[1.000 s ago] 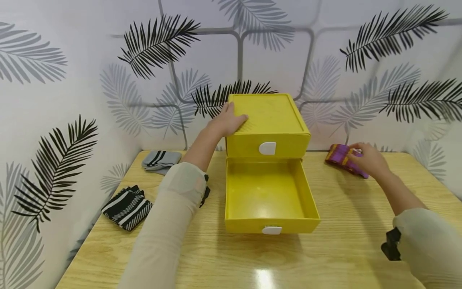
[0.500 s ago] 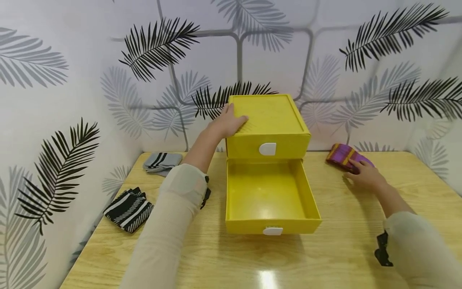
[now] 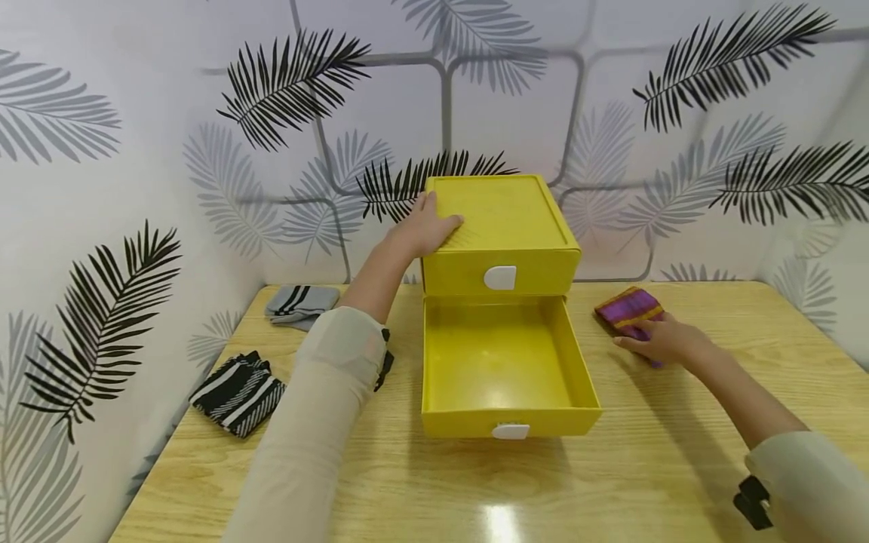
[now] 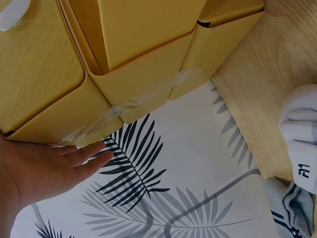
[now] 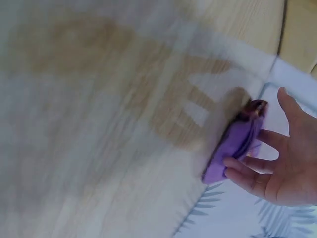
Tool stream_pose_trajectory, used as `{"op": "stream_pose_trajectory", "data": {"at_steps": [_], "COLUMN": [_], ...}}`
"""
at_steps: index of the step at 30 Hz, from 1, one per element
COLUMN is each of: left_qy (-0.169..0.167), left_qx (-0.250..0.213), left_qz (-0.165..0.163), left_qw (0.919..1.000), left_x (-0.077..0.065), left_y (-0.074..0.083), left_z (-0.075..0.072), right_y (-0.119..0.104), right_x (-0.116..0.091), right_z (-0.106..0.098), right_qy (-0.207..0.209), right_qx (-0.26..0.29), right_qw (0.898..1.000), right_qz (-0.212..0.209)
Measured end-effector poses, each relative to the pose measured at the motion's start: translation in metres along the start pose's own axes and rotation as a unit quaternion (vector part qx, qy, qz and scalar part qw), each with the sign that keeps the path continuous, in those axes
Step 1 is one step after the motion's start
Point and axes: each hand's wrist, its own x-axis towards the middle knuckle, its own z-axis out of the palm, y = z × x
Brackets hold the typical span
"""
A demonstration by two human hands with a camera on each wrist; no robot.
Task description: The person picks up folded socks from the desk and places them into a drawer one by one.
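Observation:
A yellow two-drawer box [image 3: 502,211] stands on the table, its lower drawer [image 3: 509,424] pulled out and bare inside. My left hand [image 3: 424,226] rests with spread fingers on the box's top left edge; in the left wrist view its fingers [image 4: 86,153] lie along the yellow wall. On the right, my right hand [image 3: 655,339] touches a folded purple sock [image 3: 631,305] with orange plaid bands. In the right wrist view, fingertips lie against the purple sock [image 5: 233,144], while the thumb [image 5: 290,104] sticks out away from it.
Left of the box lie a folded grey sock [image 3: 299,302] with black stripes and a folded black-and-white sock [image 3: 239,394]. A white folded piece with dark lettering [image 4: 302,144] shows in the left wrist view. Leaf-patterned walls [image 3: 380,98] close off the table's back and left.
My right hand has come down onto the purple sock and moved it left and towards me. My left hand and the box have stayed put.

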Motion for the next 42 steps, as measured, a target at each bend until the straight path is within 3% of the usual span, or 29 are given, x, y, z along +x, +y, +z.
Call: {"op": "stream_pose_trajectory", "data": {"at_steps": [3,6,9,11,14,18,21,30,35,37,42], "left_qy": [-0.001,-0.001,-0.001,-0.001,-0.006,-0.012,-0.008,0.002,0.000,0.000,0.002], "left_qx": [0.000,-0.002,-0.004,-0.005,-0.007,-0.011,-0.010,-0.008,-0.011,-0.011,-0.007], "left_qz": [0.001,0.003,0.004,0.003,0.003,0.007,0.009,0.005,0.006,0.005,0.003], "left_qw": [1.0000,1.0000,1.0000,1.0000,1.0000,0.9998,0.9999,1.0000,0.9999,0.9999,1.0000], "left_x": [0.000,0.001,0.001,0.000,-0.001,-0.003,-0.003,0.000,0.000,-0.001,0.000], "left_y": [0.000,0.000,0.000,-0.001,0.000,0.002,0.002,-0.001,-0.001,0.000,0.000], "left_z": [0.000,0.000,0.000,0.001,0.001,0.002,0.002,0.000,0.001,0.001,0.000], "right_y": [-0.007,-0.005,0.007,0.014,0.022,0.026,0.027,0.029,0.032,0.034,0.040], "right_x": [-0.007,-0.011,-0.009,-0.006,-0.003,-0.001,0.002,0.009,0.005,0.004,0.001], "right_z": [-0.005,-0.010,-0.009,-0.005,0.003,0.010,0.012,0.013,0.008,0.005,-0.003], "right_qy": [0.000,0.045,0.110,0.121,0.086,0.034,0.033,0.044,0.001,-0.039,-0.130], "right_qx": [0.011,0.050,0.093,0.130,0.242,0.380,0.393,0.392,0.399,0.417,0.474], "right_qw": [1.000,0.998,0.989,0.984,0.966,0.923,0.917,0.918,0.916,0.908,0.870], "right_qz": [-0.013,-0.005,0.014,0.021,0.023,0.043,0.050,0.037,0.032,0.028,0.041]}}
